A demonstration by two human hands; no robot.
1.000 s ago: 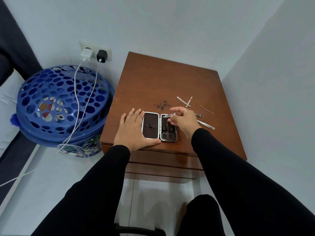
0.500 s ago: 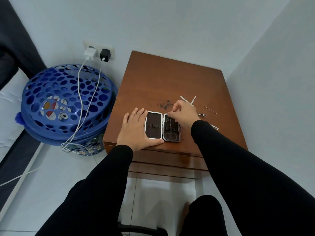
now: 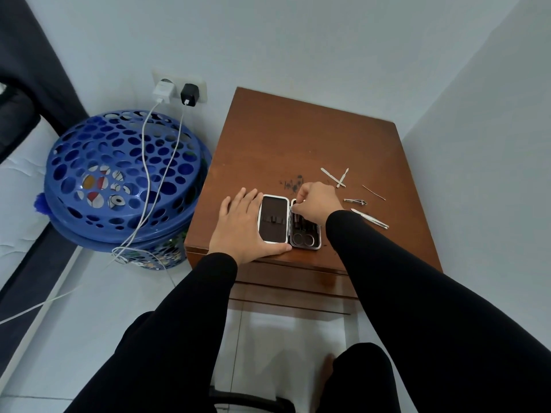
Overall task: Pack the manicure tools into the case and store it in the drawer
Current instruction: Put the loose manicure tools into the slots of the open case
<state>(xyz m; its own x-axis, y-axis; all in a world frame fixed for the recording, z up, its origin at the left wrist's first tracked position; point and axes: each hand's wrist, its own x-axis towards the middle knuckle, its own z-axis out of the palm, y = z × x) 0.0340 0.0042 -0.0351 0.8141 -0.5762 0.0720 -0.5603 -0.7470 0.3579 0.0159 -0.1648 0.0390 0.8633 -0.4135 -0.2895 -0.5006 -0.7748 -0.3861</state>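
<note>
Over the right half of the open case [image 3: 289, 222], the right hand [image 3: 316, 204] is held curled, its fingertips pinched together at the top of that half; a slim tool appears to be gripped there, though what exactly is clamped cannot be told, since the fingers hide it. Beside it, the left hand [image 3: 242, 225] is laid flat and spread against the left half of the case, with the thumb pressed along the near edge, so that the case is steadied on the wooden cabinet top [image 3: 298, 138]. A pair of scissors [image 3: 302, 240] is already seated in the lower part of the right half, while the loops of the left half are seen empty. Farther to the right, loose tools are left on the wood: two crossed flat pieces [image 3: 337, 177], a thin pin [image 3: 374, 192], a small nail clipper [image 3: 354, 201] and tweezers [image 3: 370, 219]. The step in hand is judged to be the seating of one tool into its loop, with the packing only partly done. For the next move, the tool must be pushed fully home, the grasp let go, and the nearest loose piece fetched; small, flat metal on a smooth top calls for a fine fingertip pinch. The drawer [image 3: 295, 280] below the top is seen closed. A blue basket [image 3: 119, 186] stands well apart on the left.
</note>
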